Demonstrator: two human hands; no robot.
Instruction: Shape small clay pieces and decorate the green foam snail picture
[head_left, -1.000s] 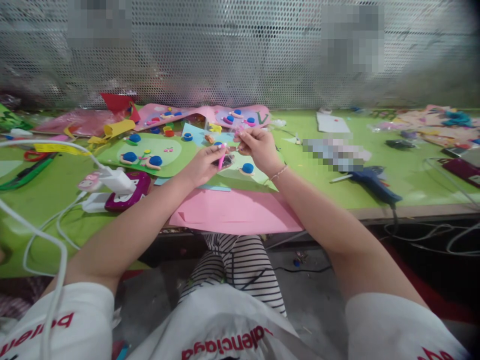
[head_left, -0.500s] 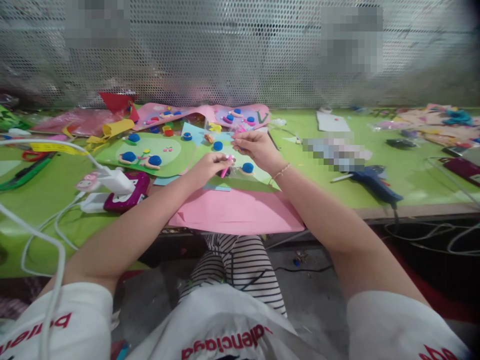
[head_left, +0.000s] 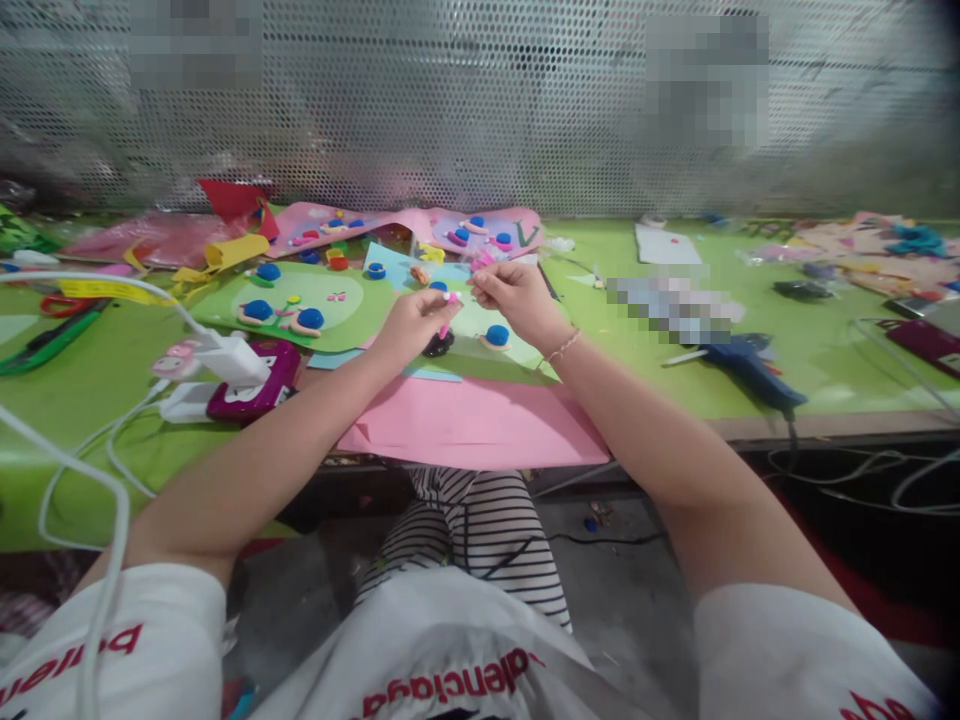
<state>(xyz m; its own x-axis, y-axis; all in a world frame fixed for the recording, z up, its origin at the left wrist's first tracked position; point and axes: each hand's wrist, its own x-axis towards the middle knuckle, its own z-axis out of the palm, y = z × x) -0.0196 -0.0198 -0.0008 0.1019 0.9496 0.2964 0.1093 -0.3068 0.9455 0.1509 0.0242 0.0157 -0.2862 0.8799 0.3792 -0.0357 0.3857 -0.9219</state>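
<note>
My left hand (head_left: 415, 328) pinches a slim pink piece (head_left: 444, 331) that looks like modelling clay, with a tiny white bit near its top. Close by on the right, my right hand (head_left: 519, 305) has thumb and forefinger pressed together; whatever is between them is too small to make out. Both hands hover over a green sheet (head_left: 517, 372) with a pale oval. On that sheet sits a blue dome on a beige base (head_left: 496, 337), like a clay snail. A dark round lump (head_left: 439, 345) shows just under the pink piece.
Left lies another green sheet (head_left: 217, 325) with several blue-domed snails. Pink paper (head_left: 480, 425) covers the front edge. A blue glue gun (head_left: 754, 375) rests at right. A purple power block (head_left: 255, 385) with white cables and green-handled scissors (head_left: 56, 340) are at left.
My left hand has risen slightly and turned, tilting the pink piece closer to the right fingertips. My right hand has barely shifted. The dark lump below is now more exposed.
</note>
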